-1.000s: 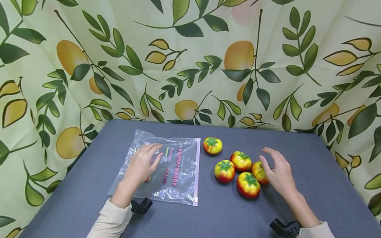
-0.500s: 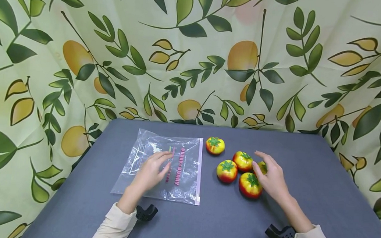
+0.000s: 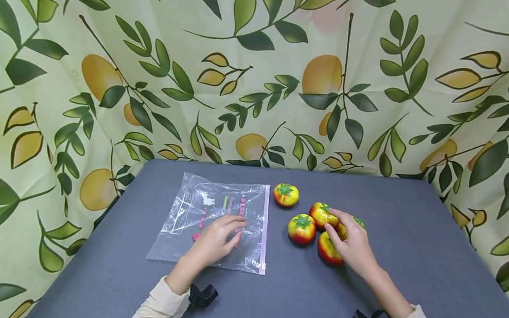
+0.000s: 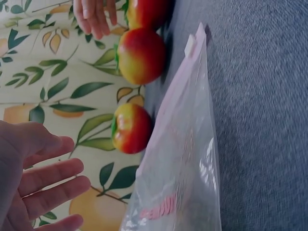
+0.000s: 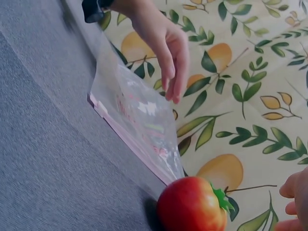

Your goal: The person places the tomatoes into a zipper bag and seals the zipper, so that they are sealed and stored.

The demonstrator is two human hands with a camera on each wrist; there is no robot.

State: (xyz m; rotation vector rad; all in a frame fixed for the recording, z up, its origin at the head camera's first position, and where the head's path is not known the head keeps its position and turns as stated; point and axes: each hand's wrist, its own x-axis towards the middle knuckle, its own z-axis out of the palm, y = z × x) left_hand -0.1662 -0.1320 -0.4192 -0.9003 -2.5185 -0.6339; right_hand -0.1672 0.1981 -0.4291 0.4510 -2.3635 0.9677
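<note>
A clear zip bag (image 3: 251, 228) with pink lettering lies flat on the table. Over its right half hovers my left hand (image 3: 217, 242), fingers relaxed and holding nothing; in the left wrist view, the left hand (image 4: 43, 178) appears apart from the bag (image 4: 183, 144). To the right of the bag are several red-and-yellow tomatoes (image 3: 301, 229) with green leafy tops. My right hand (image 3: 355, 245) is above the right-hand ones, partly hiding the front tomato (image 3: 329, 250) and another behind it. Its fingers are loosely bent with nothing in them.
One tomato (image 3: 285, 194) sits apart at the back, near the bag's pink zip edge (image 3: 265, 219). The grey table (image 3: 289, 299) ends at a leaf-and-fruit patterned cloth (image 3: 260, 80) hanging behind. Each wrist wears a black camera mount (image 3: 202, 296).
My left hand has moved right and toward me over the bag. My right hand has moved left over the tomatoes. The bag and tomatoes have stayed put.
</note>
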